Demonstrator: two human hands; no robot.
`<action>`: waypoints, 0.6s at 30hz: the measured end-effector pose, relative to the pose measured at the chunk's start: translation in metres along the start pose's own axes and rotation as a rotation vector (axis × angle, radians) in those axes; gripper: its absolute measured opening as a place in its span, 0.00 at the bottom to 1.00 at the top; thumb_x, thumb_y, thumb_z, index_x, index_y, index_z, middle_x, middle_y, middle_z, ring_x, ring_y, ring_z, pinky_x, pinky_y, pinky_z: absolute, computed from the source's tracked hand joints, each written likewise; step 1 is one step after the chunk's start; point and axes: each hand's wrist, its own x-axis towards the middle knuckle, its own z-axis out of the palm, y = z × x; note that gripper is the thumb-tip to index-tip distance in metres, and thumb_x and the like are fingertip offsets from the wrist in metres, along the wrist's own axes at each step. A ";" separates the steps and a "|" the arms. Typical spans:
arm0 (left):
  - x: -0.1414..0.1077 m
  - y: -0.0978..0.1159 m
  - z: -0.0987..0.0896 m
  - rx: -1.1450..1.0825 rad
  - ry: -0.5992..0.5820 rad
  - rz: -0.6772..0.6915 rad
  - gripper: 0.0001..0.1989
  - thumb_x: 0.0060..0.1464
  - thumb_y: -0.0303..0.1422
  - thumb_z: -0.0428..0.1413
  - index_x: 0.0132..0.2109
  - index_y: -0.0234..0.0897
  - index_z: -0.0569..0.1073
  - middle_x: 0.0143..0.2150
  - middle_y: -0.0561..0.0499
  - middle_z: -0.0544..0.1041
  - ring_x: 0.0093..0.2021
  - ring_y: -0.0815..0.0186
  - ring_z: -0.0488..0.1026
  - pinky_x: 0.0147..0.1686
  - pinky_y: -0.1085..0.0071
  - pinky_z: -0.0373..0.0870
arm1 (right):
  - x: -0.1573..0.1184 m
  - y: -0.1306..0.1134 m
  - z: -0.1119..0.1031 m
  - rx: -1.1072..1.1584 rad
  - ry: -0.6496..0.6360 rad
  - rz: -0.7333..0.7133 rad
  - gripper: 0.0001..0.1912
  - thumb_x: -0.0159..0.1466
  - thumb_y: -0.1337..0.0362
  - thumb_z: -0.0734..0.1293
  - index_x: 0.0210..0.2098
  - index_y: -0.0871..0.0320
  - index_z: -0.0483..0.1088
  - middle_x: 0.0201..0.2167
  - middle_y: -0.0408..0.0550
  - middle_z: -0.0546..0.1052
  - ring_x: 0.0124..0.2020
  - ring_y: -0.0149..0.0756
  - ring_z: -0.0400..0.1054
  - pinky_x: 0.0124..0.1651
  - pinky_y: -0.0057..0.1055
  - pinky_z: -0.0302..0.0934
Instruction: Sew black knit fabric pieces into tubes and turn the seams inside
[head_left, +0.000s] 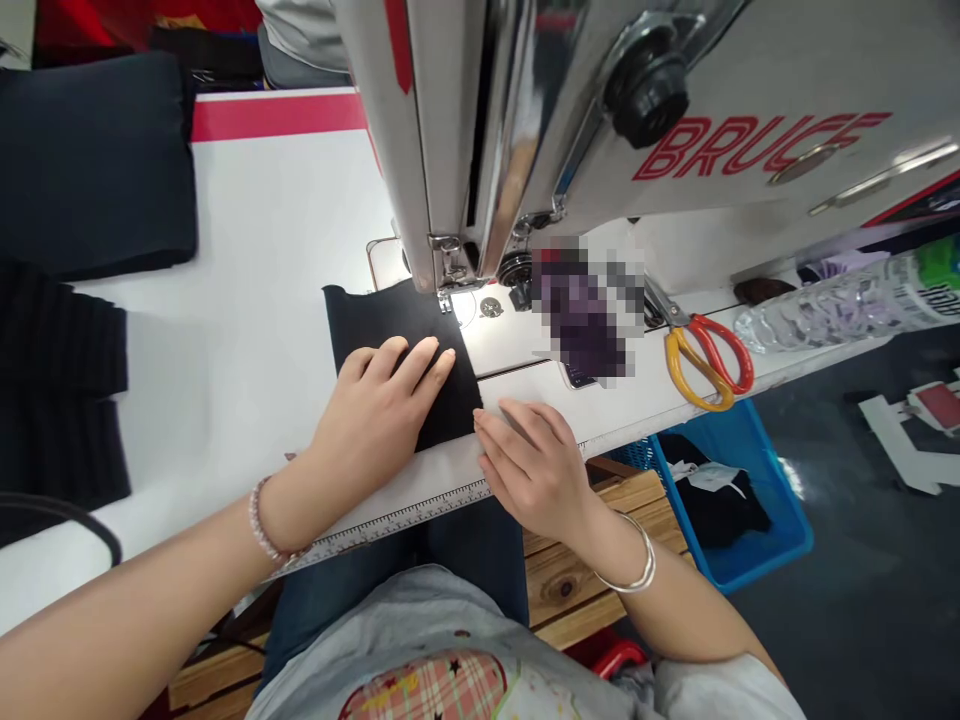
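Observation:
A piece of black fabric lies on the white sewing table, its upper right edge by the presser foot of the sewing machine. My left hand rests flat on this fabric, fingers spread and pointing toward the machine. At the fabric's right edge, near the table front, is my right hand. Its fingers are bent close together, with the tips on the fabric's edge; the underside of the grip is hidden.
Folded black fabric and ribbed black pieces lie at the left. Scissors with orange and red handles and a plastic bottle are at the right. A blue basket stands below, and a ruler tape lines the table's front.

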 end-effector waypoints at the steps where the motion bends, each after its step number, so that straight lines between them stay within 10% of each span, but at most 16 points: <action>1: 0.000 -0.001 0.000 -0.002 0.000 -0.002 0.26 0.57 0.21 0.45 0.62 0.31 0.66 0.60 0.39 0.70 0.53 0.48 0.68 0.41 0.56 0.65 | 0.001 0.000 0.000 0.002 0.002 0.001 0.15 0.64 0.69 0.66 0.49 0.66 0.74 0.52 0.54 0.77 0.54 0.49 0.66 0.51 0.45 0.62; 18: 0.012 -0.018 0.001 -0.042 -0.019 -0.038 0.26 0.59 0.23 0.42 0.63 0.32 0.65 0.62 0.40 0.69 0.54 0.48 0.67 0.40 0.57 0.63 | 0.020 0.009 0.004 0.017 -0.044 0.011 0.16 0.68 0.66 0.62 0.51 0.66 0.73 0.53 0.55 0.76 0.57 0.50 0.63 0.54 0.46 0.59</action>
